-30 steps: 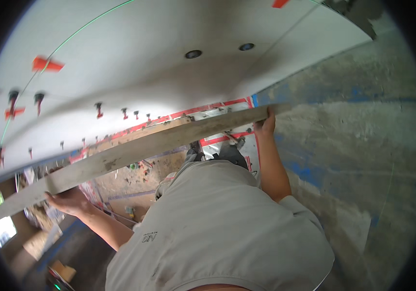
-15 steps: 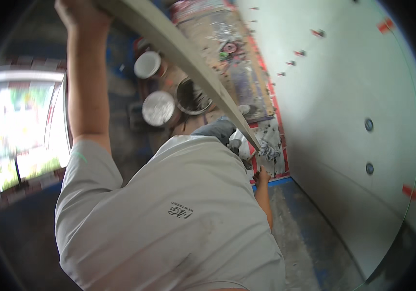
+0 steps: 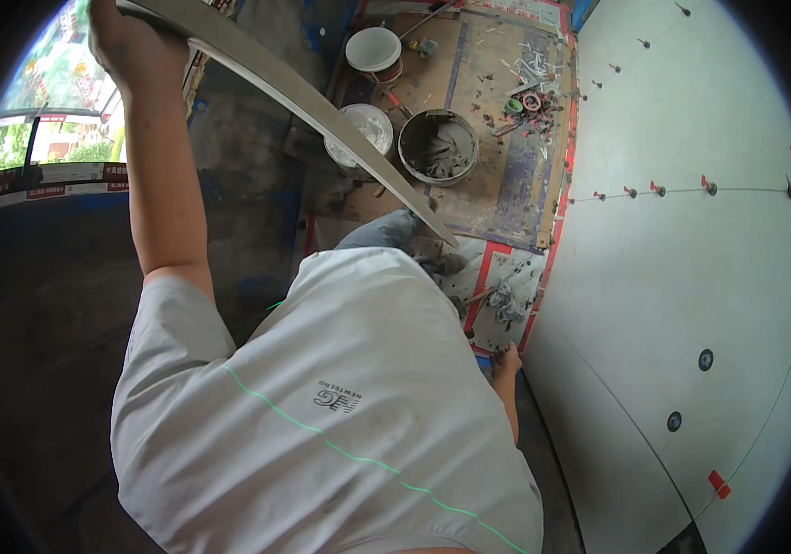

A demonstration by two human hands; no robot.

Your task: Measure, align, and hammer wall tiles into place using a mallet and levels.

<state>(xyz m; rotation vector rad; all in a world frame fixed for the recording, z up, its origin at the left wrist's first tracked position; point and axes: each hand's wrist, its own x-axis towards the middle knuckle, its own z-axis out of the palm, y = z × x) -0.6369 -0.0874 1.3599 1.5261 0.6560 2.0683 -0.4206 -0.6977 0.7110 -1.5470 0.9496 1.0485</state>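
My left hand [image 3: 137, 46] is raised at the upper left, its fingers wrapped round the end of a long, flat grey bar [image 3: 294, 97]. The bar slants down to the right, passing over the rim of a white-topped bucket [image 3: 359, 129], and its far end is near my legs. Beside it stands a dark bucket of grey mortar [image 3: 440, 148]. My right hand [image 3: 506, 358] hangs low on the right, close to the wall of large pale tiles [image 3: 654, 268]. It looks loosely open, with nothing visible in it. A crumpled grey rag [image 3: 504, 303] lies just beyond it.
Another white bucket [image 3: 374, 53] stands farther back on the stained floor board [image 3: 497, 120]. Tile spacers and tape rolls [image 3: 531, 102] lie scattered there. Red and black levelling clips [image 3: 709, 186] stick out of the tile joints. A window [image 3: 54, 120] is at the left.
My view has turned, so the buckets and board appear farther right and more of the tile wall's clips show. A green laser line now crosses my shirt. My left hand still grips the bar.
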